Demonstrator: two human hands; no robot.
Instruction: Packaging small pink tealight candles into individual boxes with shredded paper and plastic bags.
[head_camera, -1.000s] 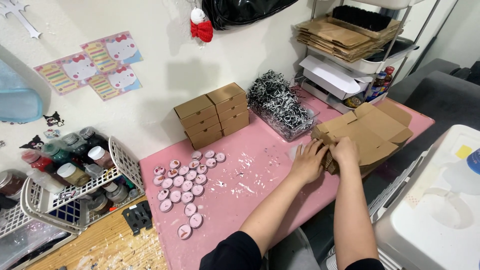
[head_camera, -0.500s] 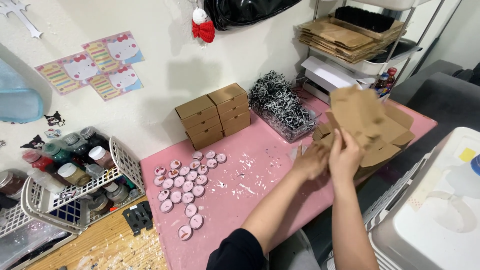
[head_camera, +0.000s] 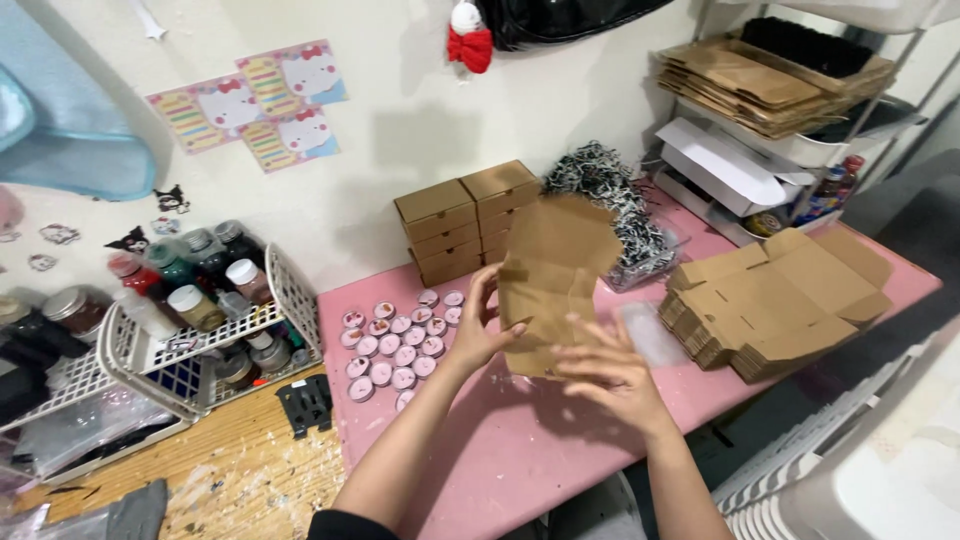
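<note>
On my feed, the left hand has its fingers curled around the left edge of a flat, unfolded brown cardboard box blank, thumb in front and fingertips pressing the card, so it grips the sheet firmly. The right hand sits just below and to the right, fingers spread wide and slightly blurred, their tips touching the lower edge of the same blank; I cannot tell whether it truly pinches the card or only steadies it. The blank stands nearly upright, lifted above the pink table, its flaps tilted toward the wall. To the right of it I see a stack of flat cardboard blanks lying on the table, well apart from the hands. Left of the hands lie rows of small round pink tins. Behind the raised blank stand folded brown boxes stacked against the wall, with a clear tub of black-and-white shredded paper beside them. Farther left, a white wire basket holds jars and bottles.
</note>
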